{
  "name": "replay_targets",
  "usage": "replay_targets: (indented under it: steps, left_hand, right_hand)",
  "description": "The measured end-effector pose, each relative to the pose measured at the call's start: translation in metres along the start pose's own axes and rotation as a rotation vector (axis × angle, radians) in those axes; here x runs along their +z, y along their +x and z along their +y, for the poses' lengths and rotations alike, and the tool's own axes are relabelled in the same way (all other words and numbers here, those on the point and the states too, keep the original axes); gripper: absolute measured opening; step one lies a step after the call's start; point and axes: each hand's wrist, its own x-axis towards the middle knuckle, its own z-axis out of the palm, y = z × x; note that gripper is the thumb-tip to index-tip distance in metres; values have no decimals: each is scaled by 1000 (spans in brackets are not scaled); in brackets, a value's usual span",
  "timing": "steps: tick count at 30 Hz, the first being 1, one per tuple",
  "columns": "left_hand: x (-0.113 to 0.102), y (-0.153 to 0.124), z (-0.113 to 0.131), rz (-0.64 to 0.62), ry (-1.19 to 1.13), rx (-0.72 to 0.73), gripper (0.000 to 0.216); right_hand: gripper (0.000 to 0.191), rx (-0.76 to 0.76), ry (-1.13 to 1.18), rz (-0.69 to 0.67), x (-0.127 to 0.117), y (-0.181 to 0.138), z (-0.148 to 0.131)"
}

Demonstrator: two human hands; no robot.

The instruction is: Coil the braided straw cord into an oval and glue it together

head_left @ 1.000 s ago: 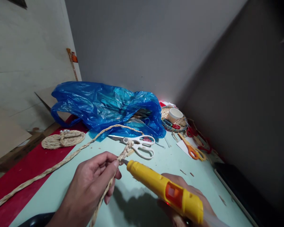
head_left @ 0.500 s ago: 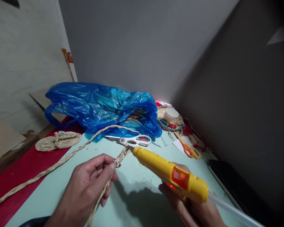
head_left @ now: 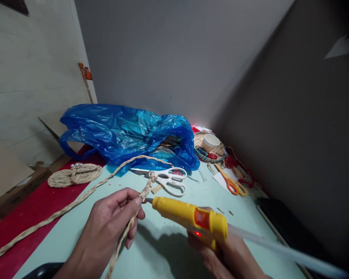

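Between thumb and fingers my left hand (head_left: 113,224) pinches a braided straw cord (head_left: 147,188) near its end, which points up and away. The cord's tail hangs below the hand, and a long length runs over the table at left. My right hand (head_left: 218,252) grips a yellow hot glue gun (head_left: 189,215) with its red light lit. Its metal nozzle is at the braid, close beside my left thumb; whether it touches I cannot tell. A clear glue stick (head_left: 267,240) sticks out of the gun's back.
White-handled scissors (head_left: 174,180) lie beyond the braid. Behind them is a blue plastic bag (head_left: 125,131). At left rests a coiled braided piece (head_left: 75,175) on red cloth. Orange scissors (head_left: 228,181), a basket with a white cup (head_left: 210,142) and a black flat object (head_left: 285,221) are at right.
The glue gun has moved left and toward me, its nozzle sliding from the braid's far tip down to near my left thumb. My left hand keeps its pinch on the cord.
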Motion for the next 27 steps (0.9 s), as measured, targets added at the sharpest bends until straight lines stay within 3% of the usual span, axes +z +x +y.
replay_targets:
  steps: [5,9,18,20,22,25,27]
  left_hand:
    - [-2,0,-2,-36,-40,-52,31]
    - [-7,4,-4,-10,-39,-26,30]
    - [-18,13,-3,154,-12,-43,46]
    - [-19,13,-5,125,35,-21,50]
    - [-19,12,-8,61,100,-8,52]
    - [-15,8,-12,6,196,21,49]
    - [-10,4,-14,-11,250,51,46]
  right_hand:
    - [40,333,353,-121,-1,13,3]
    - [51,366,691,-205,-6,26,12]
    - [60,461,575,-449,-27,35,40]
    - [64,487,492,-511,-27,34,40]
    - [68,466,211,-489,-28,33,36]
    - [62,343,-332,-270,-32,29,28]
    - [53,295,-546,-119,-34,26,22]
